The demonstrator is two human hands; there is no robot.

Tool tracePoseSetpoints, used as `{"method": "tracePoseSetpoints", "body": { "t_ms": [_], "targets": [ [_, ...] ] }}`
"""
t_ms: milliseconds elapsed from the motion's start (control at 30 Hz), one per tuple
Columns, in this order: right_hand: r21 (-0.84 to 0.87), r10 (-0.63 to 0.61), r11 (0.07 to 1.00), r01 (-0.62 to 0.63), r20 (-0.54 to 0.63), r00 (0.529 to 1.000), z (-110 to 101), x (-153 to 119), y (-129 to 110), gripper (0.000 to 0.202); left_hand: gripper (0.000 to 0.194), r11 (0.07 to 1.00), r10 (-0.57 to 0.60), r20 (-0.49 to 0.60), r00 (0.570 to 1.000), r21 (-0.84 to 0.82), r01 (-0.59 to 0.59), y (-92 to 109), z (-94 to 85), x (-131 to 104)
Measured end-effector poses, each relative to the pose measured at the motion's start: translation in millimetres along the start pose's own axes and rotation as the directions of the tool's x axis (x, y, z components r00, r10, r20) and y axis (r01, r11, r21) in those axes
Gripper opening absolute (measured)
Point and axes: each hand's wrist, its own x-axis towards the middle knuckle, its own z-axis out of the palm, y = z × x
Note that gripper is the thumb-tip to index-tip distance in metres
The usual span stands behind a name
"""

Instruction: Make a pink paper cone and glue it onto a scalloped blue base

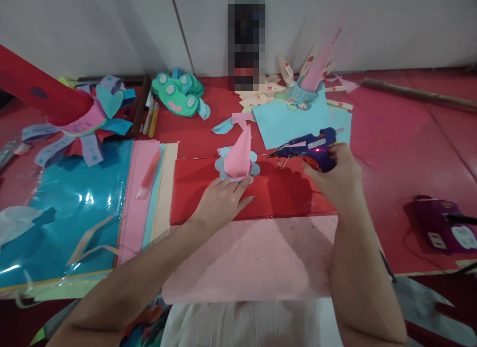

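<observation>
A pink paper cone (239, 155) stands on a light blue scalloped paper base (219, 166) at the middle of the table. My left hand (225, 195) rests at the near edge of that base, fingers stretched out and thumb apart. In my right hand (337, 175) is a blue hot glue gun (320, 145) with an orange trigger and a small red light. Its nozzle points left toward the cone, apart from it. Under the cone lies a red sheet (208, 203), with a pale pink sheet (246, 257) nearer to me.
Blue wrapped paper (85, 198) and pink sheets (136, 188) lie left, under a red paper tube (48, 88). Green frog cutouts (177, 93) sit at the back, near a pink horn decoration (315, 76) on a light blue sheet (272, 126). A purple box (443, 225) stands right.
</observation>
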Motion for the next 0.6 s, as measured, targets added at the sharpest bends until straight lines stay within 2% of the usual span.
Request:
{"method": "tracePoseSetpoints", "body": {
  "t_ms": [133, 333, 600],
  "targets": [
    [0.008, 0.035, 0.999, -0.035, 0.007, 0.999, -1, 1, 0, 0.035, 0.041, 1.000, -0.017, 0.047, 0.999, -0.001, 0.017, 1, -2.0, -1],
    [0.012, 0.066, 0.998, -0.066, 0.011, 0.998, -1, 1, -2, 0.036, 0.044, 0.998, -0.005, 0.035, 0.999, 0.070, 0.002, 1, -9.9, -2],
    [-0.005, 0.031, 0.999, -0.031, -0.014, 0.999, -2, 0, -2, 0.035, 0.044, 0.995, -0.041, 0.157, 0.987, 0.092, 0.027, 3, -13.9, -5]
  ]
}}
